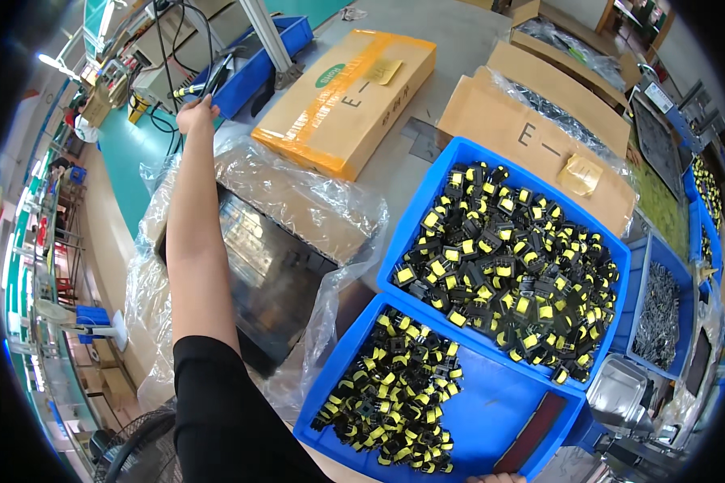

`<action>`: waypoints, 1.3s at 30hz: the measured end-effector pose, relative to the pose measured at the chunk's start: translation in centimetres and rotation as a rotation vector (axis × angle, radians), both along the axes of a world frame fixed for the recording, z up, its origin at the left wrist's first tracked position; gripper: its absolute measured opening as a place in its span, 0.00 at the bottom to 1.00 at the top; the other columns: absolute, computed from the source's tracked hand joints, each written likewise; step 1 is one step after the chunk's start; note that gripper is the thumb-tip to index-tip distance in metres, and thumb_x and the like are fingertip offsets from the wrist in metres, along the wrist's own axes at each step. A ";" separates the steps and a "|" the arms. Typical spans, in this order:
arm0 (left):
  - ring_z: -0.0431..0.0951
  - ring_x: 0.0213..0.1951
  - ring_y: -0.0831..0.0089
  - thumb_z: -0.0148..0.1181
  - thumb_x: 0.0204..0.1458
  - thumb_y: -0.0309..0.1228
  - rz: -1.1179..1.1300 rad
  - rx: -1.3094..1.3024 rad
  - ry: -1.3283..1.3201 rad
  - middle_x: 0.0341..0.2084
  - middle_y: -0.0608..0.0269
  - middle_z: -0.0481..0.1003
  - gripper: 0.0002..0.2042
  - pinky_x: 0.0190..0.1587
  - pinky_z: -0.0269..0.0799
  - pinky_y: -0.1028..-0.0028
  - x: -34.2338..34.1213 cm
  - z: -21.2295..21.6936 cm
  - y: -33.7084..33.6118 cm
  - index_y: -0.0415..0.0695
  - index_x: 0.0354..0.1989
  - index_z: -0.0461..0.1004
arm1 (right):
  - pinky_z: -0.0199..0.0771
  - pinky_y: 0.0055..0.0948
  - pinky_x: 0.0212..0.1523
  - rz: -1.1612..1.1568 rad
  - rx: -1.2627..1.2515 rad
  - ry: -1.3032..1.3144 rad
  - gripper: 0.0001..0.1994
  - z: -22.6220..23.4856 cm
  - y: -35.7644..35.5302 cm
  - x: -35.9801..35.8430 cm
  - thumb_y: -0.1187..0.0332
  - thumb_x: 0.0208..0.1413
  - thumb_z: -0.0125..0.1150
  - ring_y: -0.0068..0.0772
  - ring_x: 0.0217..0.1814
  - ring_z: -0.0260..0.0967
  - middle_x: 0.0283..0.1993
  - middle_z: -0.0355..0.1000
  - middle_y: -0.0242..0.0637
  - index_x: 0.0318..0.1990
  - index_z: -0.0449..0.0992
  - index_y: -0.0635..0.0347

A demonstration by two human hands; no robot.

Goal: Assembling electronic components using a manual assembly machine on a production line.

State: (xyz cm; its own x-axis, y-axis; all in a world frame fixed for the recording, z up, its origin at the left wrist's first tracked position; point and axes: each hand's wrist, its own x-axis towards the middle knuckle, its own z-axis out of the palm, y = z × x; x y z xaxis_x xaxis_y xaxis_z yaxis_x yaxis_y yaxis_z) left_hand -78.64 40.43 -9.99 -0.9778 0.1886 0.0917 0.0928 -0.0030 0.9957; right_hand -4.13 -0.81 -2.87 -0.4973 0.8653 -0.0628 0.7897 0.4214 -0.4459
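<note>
My left arm reaches far forward on the left. At its end my left hand (197, 115) has its fingers drawn together beside a slim tool with a black body and a yellow-banded end (188, 92); what the fingers hold, if anything, is hidden. At the bottom edge, fingertips of my right hand (495, 478) curl over the rim of the near blue tray (491, 410). Small black parts with yellow tape (391, 386), apparently transformers, fill that tray's left side. A second blue tray (407, 233) behind it is heaped with the same parts (515, 266).
An opened carton lined with clear plastic (306, 193) lies under my left arm. Beyond it stand a taped carton (354, 97) and a long blue bin (250, 68). To the right are an open carton (532, 137), a bin of metal pins (656, 314) and a metal pan (618, 386).
</note>
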 end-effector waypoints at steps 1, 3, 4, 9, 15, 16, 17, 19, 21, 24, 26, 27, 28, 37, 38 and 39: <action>0.82 0.22 0.65 0.74 0.46 0.18 0.024 0.010 0.004 0.28 0.49 0.81 0.13 0.23 0.84 0.70 -0.3 0.2 0.4 0.32 0.40 0.80 | 0.64 0.42 0.36 0.001 -0.019 -0.003 0.16 0.0 0.1 0.0 0.61 0.39 0.63 0.43 0.32 0.69 0.33 0.74 0.40 0.35 0.80 0.61; 0.82 0.22 0.67 0.75 0.46 0.19 0.041 -0.005 0.038 0.28 0.50 0.81 0.13 0.23 0.84 0.71 -0.9 -0.1 0.4 0.32 0.41 0.80 | 0.64 0.42 0.36 0.005 -0.038 -0.007 0.16 0.2 0.3 0.1 0.61 0.39 0.63 0.43 0.32 0.70 0.33 0.74 0.40 0.35 0.80 0.61; 0.82 0.22 0.67 0.75 0.46 0.19 0.038 -0.007 0.034 0.28 0.50 0.81 0.13 0.23 0.84 0.71 -0.6 -0.1 0.5 0.32 0.41 0.80 | 0.65 0.42 0.36 0.006 -0.049 -0.013 0.17 0.2 0.3 0.0 0.61 0.39 0.63 0.43 0.32 0.70 0.34 0.74 0.40 0.36 0.80 0.62; 0.82 0.21 0.69 0.77 0.45 0.21 0.055 -0.108 0.062 0.27 0.53 0.82 0.14 0.22 0.82 0.73 -0.4 0.0 0.7 0.34 0.40 0.82 | 0.65 0.41 0.36 0.008 -0.046 -0.023 0.17 0.1 0.3 -0.2 0.60 0.40 0.63 0.42 0.32 0.70 0.33 0.74 0.39 0.36 0.81 0.62; 0.81 0.20 0.71 0.77 0.45 0.23 0.009 -0.147 0.066 0.26 0.54 0.82 0.15 0.21 0.81 0.74 -2.1 -0.3 0.9 0.35 0.42 0.82 | 0.64 0.40 0.34 0.052 -0.015 -0.044 0.17 -0.5 0.1 0.4 0.56 0.45 0.61 0.38 0.31 0.70 0.32 0.74 0.36 0.36 0.81 0.60; 0.81 0.20 0.71 0.77 0.45 0.23 0.009 -0.146 0.066 0.26 0.54 0.82 0.15 0.21 0.81 0.74 -2.5 -0.4 0.9 0.35 0.42 0.82 | 0.64 0.40 0.34 0.056 -0.013 -0.050 0.17 -0.5 0.1 0.5 0.55 0.46 0.61 0.38 0.31 0.70 0.32 0.74 0.36 0.36 0.81 0.60; 0.81 0.20 0.71 0.77 0.46 0.25 0.011 -0.177 0.074 0.27 0.55 0.82 0.16 0.21 0.81 0.74 -2.9 -0.4 0.8 0.36 0.43 0.82 | 0.63 0.40 0.34 0.059 -0.011 -0.057 0.17 -0.5 0.0 0.5 0.55 0.46 0.61 0.38 0.31 0.70 0.32 0.74 0.36 0.36 0.81 0.59; 0.81 0.20 0.72 0.77 0.46 0.26 0.012 -0.207 0.080 0.27 0.55 0.82 0.16 0.22 0.81 0.75 -3.1 -0.5 0.9 0.36 0.44 0.82 | 0.64 0.40 0.34 0.057 -0.012 -0.065 0.17 -0.5 0.1 0.4 0.55 0.46 0.61 0.38 0.31 0.70 0.32 0.74 0.36 0.36 0.81 0.59; 0.82 0.21 0.72 0.76 0.48 0.28 -0.017 -0.223 0.066 0.27 0.56 0.82 0.16 0.23 0.82 0.75 -2.8 -0.6 0.9 0.37 0.45 0.82 | 0.64 0.40 0.34 0.053 -0.013 -0.074 0.18 -0.4 0.2 0.4 0.54 0.45 0.61 0.38 0.31 0.70 0.32 0.74 0.36 0.36 0.81 0.59; 0.83 0.22 0.71 0.74 0.51 0.31 -0.042 -0.245 0.078 0.27 0.56 0.82 0.16 0.24 0.82 0.74 -3.9 -0.4 0.6 0.37 0.46 0.82 | 0.64 0.40 0.34 0.073 -0.021 -0.062 0.17 -0.4 0.1 0.3 0.55 0.45 0.61 0.39 0.32 0.69 0.33 0.74 0.36 0.36 0.81 0.59; 0.83 0.22 0.71 0.72 0.53 0.32 -0.046 -0.287 0.099 0.27 0.56 0.82 0.16 0.24 0.83 0.74 -3.0 -0.4 0.8 0.37 0.47 0.81 | 0.64 0.40 0.35 0.067 -0.005 -0.059 0.17 -0.3 0.2 0.2 0.57 0.44 0.62 0.39 0.32 0.69 0.34 0.74 0.36 0.36 0.81 0.59; 0.83 0.23 0.71 0.69 0.56 0.34 -0.048 -0.329 0.123 0.28 0.56 0.82 0.15 0.24 0.83 0.73 -2.6 -0.3 0.9 0.37 0.47 0.81 | 0.64 0.40 0.35 0.064 -0.004 -0.062 0.17 -0.2 0.3 0.1 0.57 0.44 0.62 0.39 0.32 0.69 0.34 0.74 0.36 0.36 0.81 0.59; 0.83 0.23 0.71 0.69 0.56 0.34 -0.049 -0.327 0.125 0.28 0.56 0.82 0.15 0.24 0.83 0.73 -2.8 -0.4 0.9 0.37 0.47 0.81 | 0.65 0.41 0.36 0.062 -0.012 -0.054 0.16 -0.1 0.3 0.0 0.58 0.43 0.62 0.40 0.32 0.69 0.34 0.74 0.36 0.36 0.81 0.59; 0.83 0.22 0.69 0.64 0.56 0.30 -0.133 -0.297 0.145 0.25 0.54 0.81 0.12 0.24 0.82 0.73 -2.9 -2.1 0.2 0.30 0.37 0.79 | 0.66 0.43 0.40 0.035 -0.101 -0.022 0.15 0.7 0.4 -0.3 0.62 0.44 0.64 0.44 0.36 0.70 0.37 0.75 0.40 0.38 0.80 0.61; 0.83 0.21 0.70 0.62 0.52 0.28 -0.132 -0.269 0.192 0.25 0.52 0.81 0.12 0.25 0.81 0.72 -3.0 -2.5 -0.1 0.29 0.36 0.79 | 0.66 0.43 0.41 0.039 -0.105 -0.009 0.15 0.6 0.4 -0.1 0.62 0.44 0.64 0.44 0.37 0.70 0.37 0.75 0.40 0.38 0.80 0.62; 0.83 0.21 0.70 0.62 0.52 0.28 -0.131 -0.267 0.201 0.25 0.52 0.81 0.12 0.25 0.81 0.72 -3.2 -2.5 -0.6 0.29 0.36 0.79 | 0.65 0.43 0.41 0.042 -0.107 0.005 0.15 0.6 0.4 0.0 0.62 0.45 0.64 0.44 0.37 0.70 0.37 0.74 0.40 0.38 0.80 0.62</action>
State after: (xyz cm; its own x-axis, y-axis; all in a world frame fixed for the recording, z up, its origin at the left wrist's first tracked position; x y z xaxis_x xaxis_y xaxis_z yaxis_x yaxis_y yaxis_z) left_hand -81.84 39.88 -12.54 -0.9111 0.3546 0.2102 0.3029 0.2299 0.9249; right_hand -4.11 -0.41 -2.24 -0.5337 0.8319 -0.1517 0.7700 0.4039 -0.4939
